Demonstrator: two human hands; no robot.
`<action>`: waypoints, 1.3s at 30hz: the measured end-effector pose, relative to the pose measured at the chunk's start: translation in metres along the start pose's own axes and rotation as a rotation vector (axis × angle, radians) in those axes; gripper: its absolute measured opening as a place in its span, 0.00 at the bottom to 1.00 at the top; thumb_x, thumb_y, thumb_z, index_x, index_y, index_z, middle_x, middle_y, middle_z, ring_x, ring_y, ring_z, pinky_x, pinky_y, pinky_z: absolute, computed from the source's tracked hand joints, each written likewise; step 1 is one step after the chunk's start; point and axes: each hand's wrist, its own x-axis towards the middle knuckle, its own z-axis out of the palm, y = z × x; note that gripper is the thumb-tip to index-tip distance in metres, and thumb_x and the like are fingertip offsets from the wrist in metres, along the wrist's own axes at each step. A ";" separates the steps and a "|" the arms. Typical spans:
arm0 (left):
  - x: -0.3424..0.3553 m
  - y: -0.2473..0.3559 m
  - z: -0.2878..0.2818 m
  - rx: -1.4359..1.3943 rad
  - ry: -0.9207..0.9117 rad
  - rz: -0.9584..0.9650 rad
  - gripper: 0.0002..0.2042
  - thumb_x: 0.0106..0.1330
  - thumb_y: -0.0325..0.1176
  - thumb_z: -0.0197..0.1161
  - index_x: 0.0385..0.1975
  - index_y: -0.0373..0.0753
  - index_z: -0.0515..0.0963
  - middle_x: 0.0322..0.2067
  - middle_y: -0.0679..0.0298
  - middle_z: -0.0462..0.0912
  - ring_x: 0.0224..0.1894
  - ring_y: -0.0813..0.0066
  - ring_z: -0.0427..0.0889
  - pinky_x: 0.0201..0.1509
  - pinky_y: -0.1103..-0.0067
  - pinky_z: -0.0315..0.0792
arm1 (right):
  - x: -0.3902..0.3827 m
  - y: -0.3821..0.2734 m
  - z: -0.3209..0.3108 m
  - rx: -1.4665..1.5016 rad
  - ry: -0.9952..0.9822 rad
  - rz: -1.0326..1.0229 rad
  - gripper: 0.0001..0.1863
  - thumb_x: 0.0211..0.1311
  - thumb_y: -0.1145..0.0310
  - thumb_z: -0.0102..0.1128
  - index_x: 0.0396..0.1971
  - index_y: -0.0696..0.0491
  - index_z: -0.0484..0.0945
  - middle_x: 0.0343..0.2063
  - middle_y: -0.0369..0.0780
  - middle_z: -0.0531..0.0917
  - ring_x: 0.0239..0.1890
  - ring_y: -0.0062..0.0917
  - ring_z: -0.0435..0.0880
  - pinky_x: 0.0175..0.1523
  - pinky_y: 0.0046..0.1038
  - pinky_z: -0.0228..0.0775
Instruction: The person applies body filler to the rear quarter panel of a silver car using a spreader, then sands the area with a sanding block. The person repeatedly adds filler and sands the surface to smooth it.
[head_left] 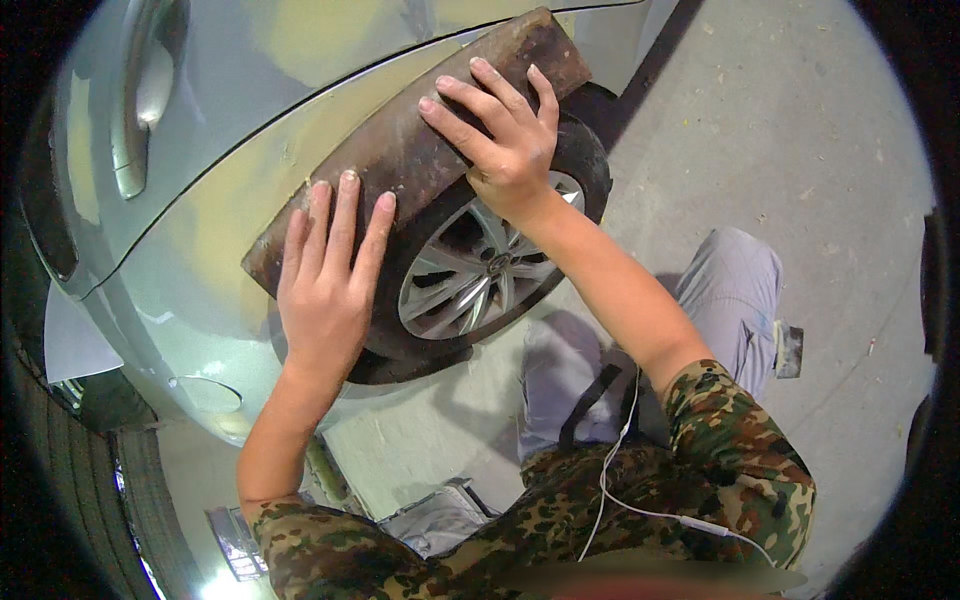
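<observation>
A long, brown, worn, slightly curved strip (400,140) lies along the wheel arch of a silver-grey car, over the edge above the wheel. My left hand (328,290) rests flat on its lower left part, fingers stretched out and apart. Farther up and to the right, my right hand (512,160) presses on the strip with its fingers spread; its thumb is partly hidden at the strip's lower edge. Yellowish filler patches (225,215) show on the panel beside the strip. Just below it is the tyre with its silver spoked wheel (490,265).
A door handle (130,150) juts from the car at the upper left. Grey concrete floor (800,180) spreads to the right. A small block (789,349) lies by my right knee (735,280). A white earphone cable (612,470) hangs over my camouflage shirt.
</observation>
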 end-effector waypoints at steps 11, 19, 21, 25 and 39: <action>-0.013 0.014 0.032 -0.014 0.032 0.009 0.27 0.72 0.28 0.58 0.73 0.44 0.78 0.74 0.47 0.74 0.76 0.44 0.73 0.78 0.58 0.68 | -0.032 0.002 0.007 0.030 -0.051 0.023 0.17 0.67 0.64 0.65 0.51 0.31 0.92 0.57 0.27 0.89 0.68 0.31 0.83 0.78 0.54 0.55; -0.018 0.013 -0.008 -0.064 -0.014 0.024 0.28 0.71 0.29 0.59 0.73 0.54 0.78 0.75 0.54 0.74 0.76 0.41 0.71 0.78 0.48 0.64 | -0.023 -0.016 -0.029 -0.029 -0.104 0.062 0.18 0.63 0.66 0.66 0.50 0.29 0.92 0.55 0.27 0.89 0.64 0.31 0.85 0.72 0.52 0.59; -0.014 0.003 -0.021 -0.014 -0.017 0.032 0.29 0.71 0.29 0.59 0.73 0.55 0.78 0.74 0.55 0.74 0.75 0.41 0.72 0.78 0.48 0.63 | -0.015 -0.021 -0.031 -0.039 -0.077 0.089 0.19 0.63 0.66 0.66 0.50 0.29 0.93 0.55 0.28 0.89 0.64 0.31 0.85 0.71 0.53 0.59; 0.002 -0.020 -0.035 0.046 0.020 0.062 0.29 0.70 0.29 0.59 0.73 0.56 0.78 0.73 0.56 0.76 0.74 0.41 0.73 0.78 0.48 0.64 | 0.006 -0.023 -0.017 -0.044 -0.062 0.098 0.21 0.61 0.71 0.66 0.50 0.30 0.93 0.55 0.28 0.89 0.64 0.32 0.85 0.70 0.54 0.59; 0.020 -0.043 -0.036 0.107 0.035 0.074 0.31 0.71 0.25 0.58 0.73 0.60 0.77 0.75 0.62 0.75 0.74 0.46 0.74 0.80 0.51 0.64 | 0.026 -0.026 -0.002 -0.037 -0.023 0.131 0.30 0.55 0.79 0.65 0.53 0.30 0.92 0.57 0.27 0.88 0.64 0.32 0.84 0.72 0.55 0.57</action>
